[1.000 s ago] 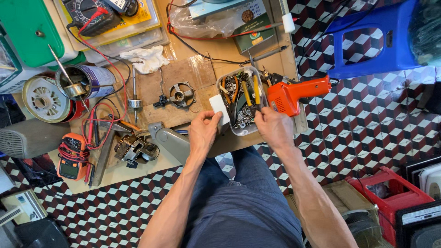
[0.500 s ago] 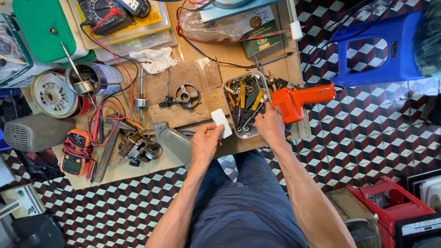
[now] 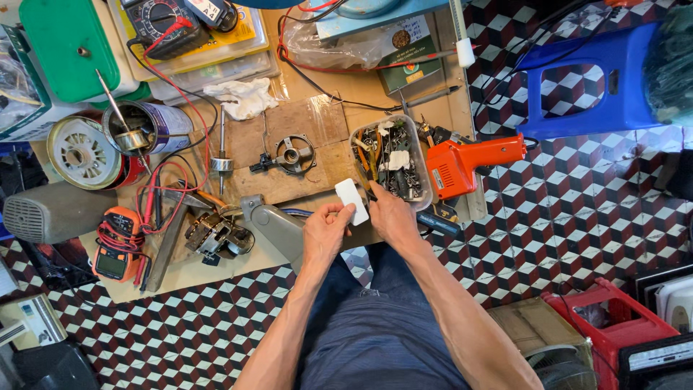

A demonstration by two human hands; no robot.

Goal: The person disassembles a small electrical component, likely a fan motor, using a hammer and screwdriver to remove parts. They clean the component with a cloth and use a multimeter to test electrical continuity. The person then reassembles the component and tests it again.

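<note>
Counter: low wooden board on a checkered floor, crowded with tools and parts.
Blue stool: stands on the floor to the right, well apart from the hands.
Green lid: top left corner of the counter.
Orange soldering gun: lies just beside the clear tray, on its right.
Clear tray: plastic, full of small tools and screws, near the counter's front edge.
Left hand: grip closed on the white piece, thumb and fingers pinching its lower end.
Right hand: fingers at the tray's near edge; closed on a thin dark tool, as far as can be told.
Motor bracket: grey metal, on the wood slab behind the hands.
White piece: small flat rectangle, held tilted above the counter's front edge, just left of the tray.
</note>
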